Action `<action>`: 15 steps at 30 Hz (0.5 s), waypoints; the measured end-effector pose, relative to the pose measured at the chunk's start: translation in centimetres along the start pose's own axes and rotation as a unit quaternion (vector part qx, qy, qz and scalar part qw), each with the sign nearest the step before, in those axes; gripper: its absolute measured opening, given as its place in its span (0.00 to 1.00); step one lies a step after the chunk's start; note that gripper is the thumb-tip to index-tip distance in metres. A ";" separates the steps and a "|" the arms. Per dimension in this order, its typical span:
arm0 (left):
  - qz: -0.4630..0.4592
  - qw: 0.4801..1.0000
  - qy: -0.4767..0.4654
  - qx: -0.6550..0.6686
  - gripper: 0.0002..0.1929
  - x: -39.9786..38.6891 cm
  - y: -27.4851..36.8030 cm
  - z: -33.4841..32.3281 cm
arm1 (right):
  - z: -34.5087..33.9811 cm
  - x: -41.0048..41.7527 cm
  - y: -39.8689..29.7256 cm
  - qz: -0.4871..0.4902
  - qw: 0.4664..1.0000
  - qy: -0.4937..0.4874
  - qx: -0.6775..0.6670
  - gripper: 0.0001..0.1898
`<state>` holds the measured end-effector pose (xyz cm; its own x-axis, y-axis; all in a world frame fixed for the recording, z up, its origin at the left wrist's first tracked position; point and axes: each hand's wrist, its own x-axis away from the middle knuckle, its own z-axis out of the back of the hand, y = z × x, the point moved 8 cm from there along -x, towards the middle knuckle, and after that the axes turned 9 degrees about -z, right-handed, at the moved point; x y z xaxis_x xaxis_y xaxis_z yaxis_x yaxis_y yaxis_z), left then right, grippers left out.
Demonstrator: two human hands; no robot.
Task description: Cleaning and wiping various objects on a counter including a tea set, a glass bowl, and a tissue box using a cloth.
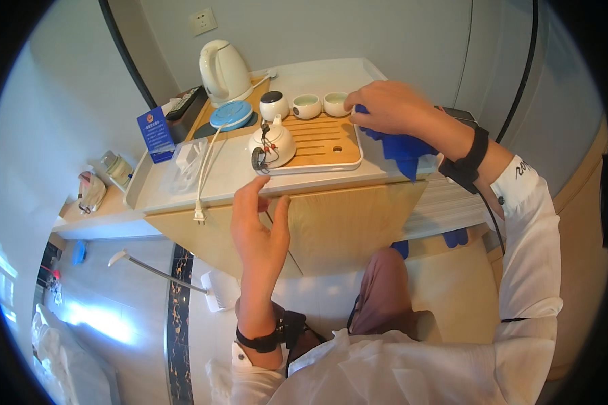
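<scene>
My right hand point(392, 106) pinches a bunched part of a blue cloth point(405, 149) between thumb and fingers. Its fingertips are at the right side of a white teacup point(336, 104); whether they touch it is hard to tell. Most of the cloth spreads over the cabinet top to the right, one corner drooping at the front edge. My left hand point(261, 223) is empty, fingers apart, in front of the cabinet edge below a white teapot point(273, 144). The teapot rests on the left of a slatted bamboo tea tray point(329, 136). Behind it stand a second teacup point(306, 106) and a dark-lidded white jar point(274, 106).
A white electric kettle point(225, 73) stands at the back left, near a blue round device point(231, 115) whose cord hangs over the front edge. Left of these are a blue sign card point(155, 134) and a plastic bag point(185, 164). A long-handled dustpan point(218, 291) is on the floor.
</scene>
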<state>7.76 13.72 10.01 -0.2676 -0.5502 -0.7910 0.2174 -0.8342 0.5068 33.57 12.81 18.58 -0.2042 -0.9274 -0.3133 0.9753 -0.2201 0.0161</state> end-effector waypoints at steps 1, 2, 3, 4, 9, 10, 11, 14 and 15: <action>0.001 1.000 0.002 -0.005 0.20 -0.1 -0.1 0.1 | 0.2 -0.3 -0.9 0.021 0.999 0.023 -0.013 0.15; 0.005 1.000 0.002 -0.010 0.22 -0.1 -0.3 0.2 | 0.3 -0.5 -1.4 0.025 0.999 0.024 -0.016 0.15; 0.008 1.000 0.003 -0.014 0.23 -0.1 -0.7 0.2 | 1.0 -0.7 -1.8 0.023 0.996 0.056 -0.070 0.15; 0.009 1.000 0.005 -0.017 0.23 -0.1 -1.0 0.3 | 1.7 -0.8 -1.9 0.020 0.988 0.088 -0.123 0.15; 0.170 0.978 -0.005 0.116 0.34 0.7 -4.8 -0.9 | 1.1 1.2 -3.5 0.011 0.952 0.205 -0.225 0.17; 0.168 0.979 -0.002 0.113 0.34 0.5 -4.9 -1.0 | -0.4 1.7 -3.7 -0.003 0.950 0.199 -0.239 0.19; 0.168 0.981 -0.009 0.099 0.37 0.4 -5.0 -1.1 | -2.1 1.9 -4.1 0.014 0.955 0.197 -0.222 0.21; 0.163 0.982 -0.031 0.092 0.41 -0.1 -6.6 -2.0 | -4.1 3.2 -4.8 0.019 0.961 0.153 -0.230 0.23; 0.159 0.981 -0.048 0.096 0.43 -0.4 -6.9 -2.3 | -3.6 3.9 -5.0 0.031 0.958 0.167 -0.231 0.25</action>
<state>8.55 19.79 6.02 -0.3037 -0.7772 -0.5511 0.1257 -0.6061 0.7854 28.22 11.40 13.89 -0.1807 -0.7695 -0.6126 0.9338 0.0613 -0.3524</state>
